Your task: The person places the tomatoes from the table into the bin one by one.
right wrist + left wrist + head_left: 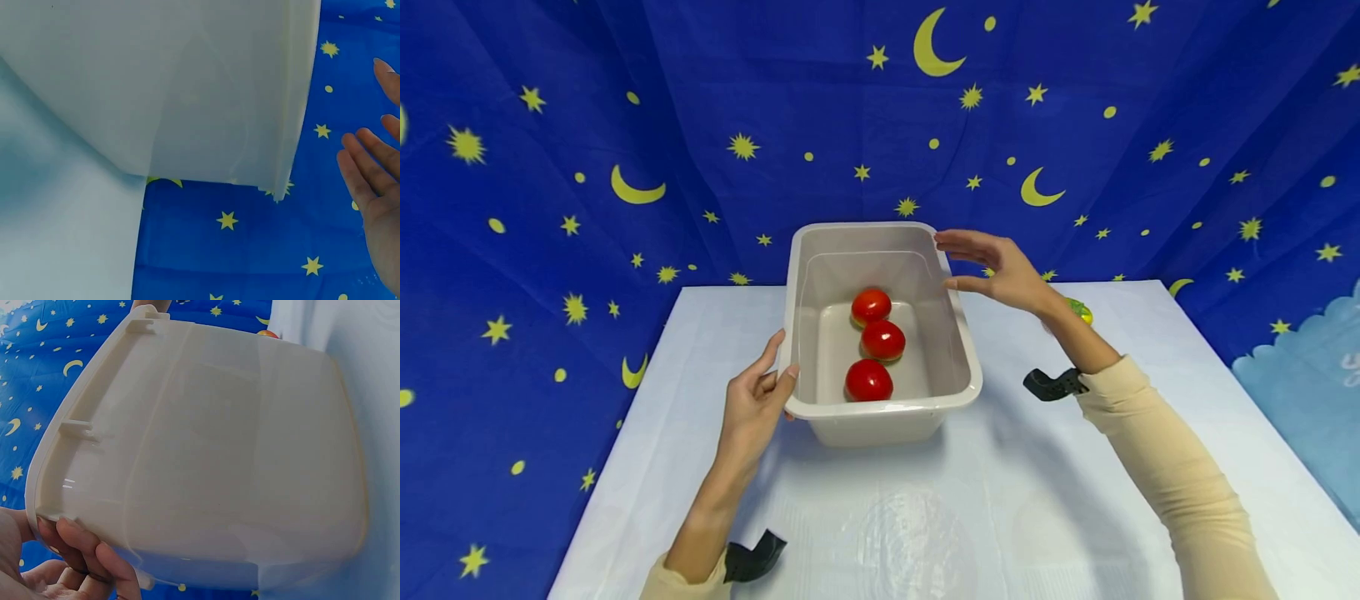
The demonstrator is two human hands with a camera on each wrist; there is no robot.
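A pale grey plastic tub (880, 408) stands in the middle of a white table (1000, 517). Three red tomatoes lie in a row inside it: far (871, 306), middle (883, 340) and near (868, 380). My left hand (756, 400) is at the tub's near left corner. Its thumb is at the rim, and the left wrist view shows its fingers (75, 550) curled up against the rim's underside on the tub (219, 456). My right hand (1000, 267) hovers beside the far right corner, fingers straight. In the right wrist view a gap separates the hand (375, 187) from the tub's wall (187, 81).
A small yellow-green object (1078, 311) lies on the table behind my right wrist. A light blue cloth (1300, 392) hangs at the right edge. A dark blue backdrop (625, 125) with yellow stars and moons closes off the back and sides.
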